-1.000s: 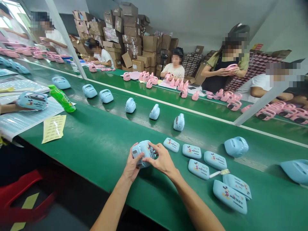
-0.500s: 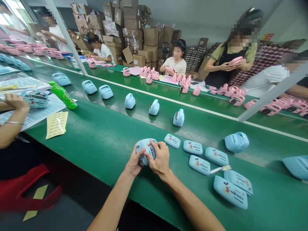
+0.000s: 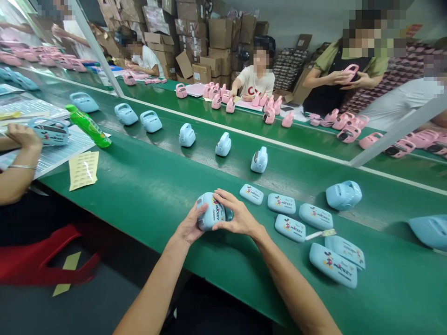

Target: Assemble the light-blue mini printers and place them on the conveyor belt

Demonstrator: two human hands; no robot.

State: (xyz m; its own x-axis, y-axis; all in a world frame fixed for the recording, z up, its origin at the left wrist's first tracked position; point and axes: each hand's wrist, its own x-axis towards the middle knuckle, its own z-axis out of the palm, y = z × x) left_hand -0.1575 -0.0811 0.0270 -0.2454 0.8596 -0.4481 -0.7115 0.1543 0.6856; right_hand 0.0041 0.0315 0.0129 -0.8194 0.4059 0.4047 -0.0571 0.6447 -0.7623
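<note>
A light-blue plastic casing with a printed Mickey panel is held just over the green bench by both hands. My left hand grips its left side, thumb on the printed face. Around the right end curves my right hand, fingers at the far edge and thumb at the near one. A dark gap shows beside the panel there. Right of the hands lie several loose light-blue printed panels. A small white tool with a pale bristly end rests among them.
Blue handled casings stand in a row along the middle of the green bench. To the left are a green bottle, a yellow sticker sheet and a co-worker's hand. Across the bench, people handle pink casings.
My right hand has shifted from pressing on the panel's face to spanning the casing's right end. The camera has tilted down slightly. A co-worker opposite now reaches toward the pink casings.
</note>
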